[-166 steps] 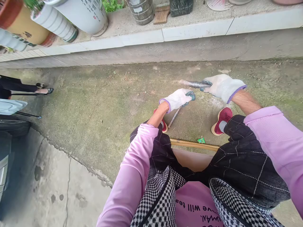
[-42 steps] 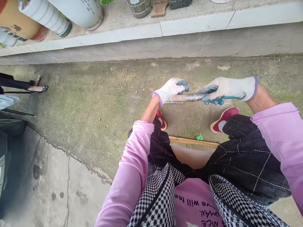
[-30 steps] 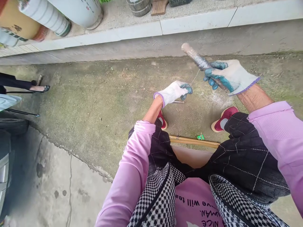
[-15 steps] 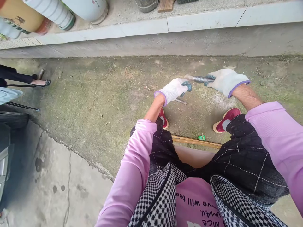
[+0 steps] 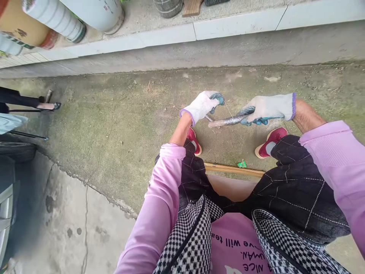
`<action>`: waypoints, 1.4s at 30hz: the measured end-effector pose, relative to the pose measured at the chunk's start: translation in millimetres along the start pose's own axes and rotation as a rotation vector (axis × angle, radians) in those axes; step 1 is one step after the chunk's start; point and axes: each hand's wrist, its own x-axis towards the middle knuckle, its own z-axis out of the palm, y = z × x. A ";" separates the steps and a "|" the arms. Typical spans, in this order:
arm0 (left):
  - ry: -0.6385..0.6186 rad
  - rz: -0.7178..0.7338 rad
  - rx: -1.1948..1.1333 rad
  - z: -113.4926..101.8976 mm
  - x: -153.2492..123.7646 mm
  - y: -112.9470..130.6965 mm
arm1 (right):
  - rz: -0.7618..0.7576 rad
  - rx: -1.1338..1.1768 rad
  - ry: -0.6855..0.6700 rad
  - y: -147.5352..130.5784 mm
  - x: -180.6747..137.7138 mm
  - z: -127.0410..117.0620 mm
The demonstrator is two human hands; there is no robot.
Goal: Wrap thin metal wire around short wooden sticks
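Note:
My right hand [image 5: 266, 109], in a white work glove with blue-grey palm, is closed round one end of a stick [image 5: 218, 123]. A shiny, silvery wrapping [image 5: 234, 120] covers the middle of that stick, and its paler bare end points left. A thin pale strand [image 5: 228, 109] runs taut from the wrapping up to my left hand [image 5: 203, 104]. That gloved hand has its fingers pinched together on the strand, apart from the stick. Whether the strand is wire or thread I cannot tell. Below the left hand a second thin stick partly shows on the ground.
Jars [image 5: 99, 15] and a dark bucket [image 5: 169, 7] stand on the tiled ledge [image 5: 168, 36] ahead. Below me lie a wooden strip [image 5: 225, 168] and a small green wrapper [image 5: 242, 164]. Another person's foot [image 5: 49, 106] and a dark tyre [image 5: 18, 150] are at left.
My right hand has turned and come down nearer my body, bringing the stick lower. My left hand has shifted slightly left and up, and the strand between them now shows.

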 end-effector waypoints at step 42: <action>-0.002 -0.042 0.039 3.2 -5.2 6.2 | 0.049 -0.027 0.072 -0.7 3.3 -4.4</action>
